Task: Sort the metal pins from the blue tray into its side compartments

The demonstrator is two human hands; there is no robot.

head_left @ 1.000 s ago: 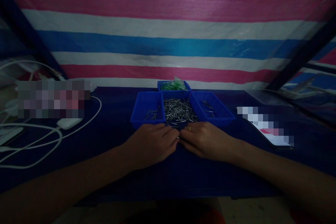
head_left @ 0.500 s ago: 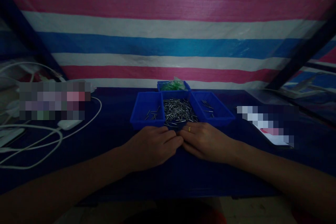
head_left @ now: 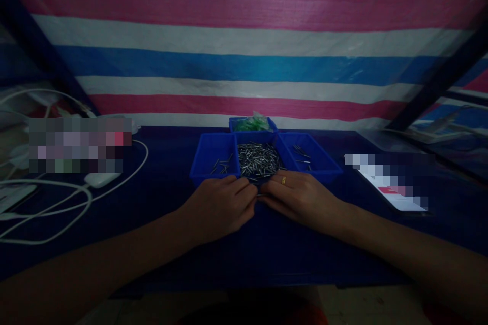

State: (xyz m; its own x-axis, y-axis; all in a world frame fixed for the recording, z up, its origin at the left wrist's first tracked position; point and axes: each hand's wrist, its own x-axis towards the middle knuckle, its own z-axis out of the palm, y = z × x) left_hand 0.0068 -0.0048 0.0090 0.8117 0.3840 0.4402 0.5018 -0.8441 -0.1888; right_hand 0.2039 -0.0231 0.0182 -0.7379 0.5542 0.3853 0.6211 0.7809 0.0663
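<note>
My left hand [head_left: 224, 207] and my right hand [head_left: 299, 194], which wears a gold ring, meet at the near edge of the middle blue bin. Their fingers are closed in a pinch, and a thin metal pin [head_left: 260, 195] spans the small gap between the fingertips. How much of it each hand covers is hidden. Just beyond, many loose metal pins [head_left: 257, 158] fill the middle bin. A few lie in the left blue bin [head_left: 206, 150] and a few more in the right blue bin [head_left: 318, 152].
Behind the middle bin stands another blue bin [head_left: 232, 124] with green stuff in clear plastic [head_left: 253, 123]. A lit phone [head_left: 400, 198] lies to the right on the dark blue table [head_left: 244, 259]. White cables [head_left: 91, 198] and an adapter [head_left: 102, 177] lie left.
My fingertips have moved slightly apart, so a thin metal pin shows between them. The right hand has shifted a little right and away from me. The bins stay put.
</note>
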